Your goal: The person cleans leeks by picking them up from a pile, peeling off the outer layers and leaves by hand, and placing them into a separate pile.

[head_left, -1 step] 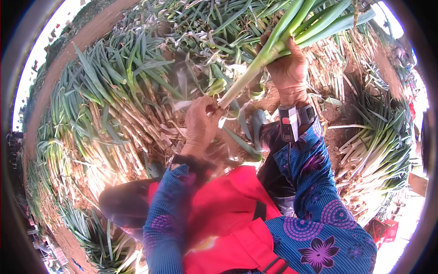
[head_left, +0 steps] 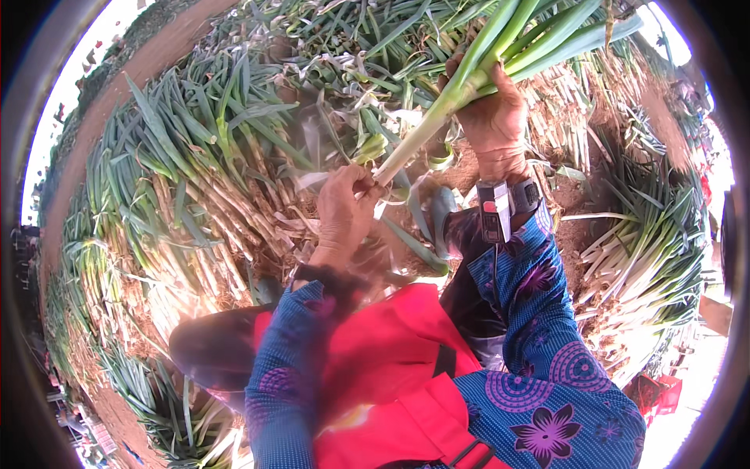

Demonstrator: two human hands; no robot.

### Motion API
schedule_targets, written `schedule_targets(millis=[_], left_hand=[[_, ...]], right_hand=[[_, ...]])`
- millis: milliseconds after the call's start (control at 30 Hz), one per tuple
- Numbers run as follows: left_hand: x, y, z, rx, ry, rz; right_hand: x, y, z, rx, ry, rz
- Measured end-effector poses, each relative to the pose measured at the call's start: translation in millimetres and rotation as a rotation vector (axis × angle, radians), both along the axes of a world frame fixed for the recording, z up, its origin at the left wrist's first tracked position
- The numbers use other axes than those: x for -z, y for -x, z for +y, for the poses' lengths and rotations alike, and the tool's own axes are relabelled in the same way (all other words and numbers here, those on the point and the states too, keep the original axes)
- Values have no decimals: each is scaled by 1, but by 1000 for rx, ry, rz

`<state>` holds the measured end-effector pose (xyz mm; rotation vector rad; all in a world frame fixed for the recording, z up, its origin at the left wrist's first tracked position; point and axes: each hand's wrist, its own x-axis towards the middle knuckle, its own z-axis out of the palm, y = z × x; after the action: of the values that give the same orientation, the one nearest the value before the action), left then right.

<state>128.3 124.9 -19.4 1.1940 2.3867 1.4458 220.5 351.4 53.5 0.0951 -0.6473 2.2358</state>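
Note:
A long green onion (head_left: 419, 141) with a white shank and thick green leaves slants up to the right in front of me. My right hand (head_left: 495, 117) is wrapped round it where the shank meets the leaves, thumb on the near side. At the lower, root end my left hand (head_left: 348, 205) is closed in a pinch. Its fingertips hide the very tip of the shank, and whether they also hold a strip of skin does not show. Loose peeled leaves (head_left: 418, 246) lie below, between my hands and my feet.
Heaped unpeeled green onions (head_left: 180, 172) line the left side. More leaves and stalks (head_left: 367, 39) cover the ground ahead. On the right lies a pile of green onions with pale shanks (head_left: 625, 258). A red crate (head_left: 656, 395) stands at the lower right. My bent knee (head_left: 215, 344) is at the left.

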Motion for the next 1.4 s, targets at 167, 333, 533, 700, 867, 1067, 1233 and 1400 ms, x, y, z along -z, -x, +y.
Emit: schedule_targets(millis=[167, 333, 533, 700, 867, 1067, 1233, 1400], left_hand=[[0, -3, 1, 1, -13, 56], [1, -4, 1, -5, -16, 31], [3, -2, 2, 10, -35, 28], [7, -1, 1, 10, -84, -71], [2, -2, 1, 53, -69, -99], [-5, -3, -2, 83, -31, -88], [-10, -10, -8, 112, -10, -143], [-3, -3, -30, 84, -91, -334]], right_hand=[[1, 0, 1, 9, 21, -30], [12, -1, 8, 78, 72, -100], [11, 0, 2, 64, 109, -90], [8, 2, -2, 42, 93, -79], [7, 1, -4, 20, 36, -60], [2, 2, -10, 97, 73, -133], [18, 2, 2, 207, 93, -202], [29, 8, 3, 268, 136, -341]])
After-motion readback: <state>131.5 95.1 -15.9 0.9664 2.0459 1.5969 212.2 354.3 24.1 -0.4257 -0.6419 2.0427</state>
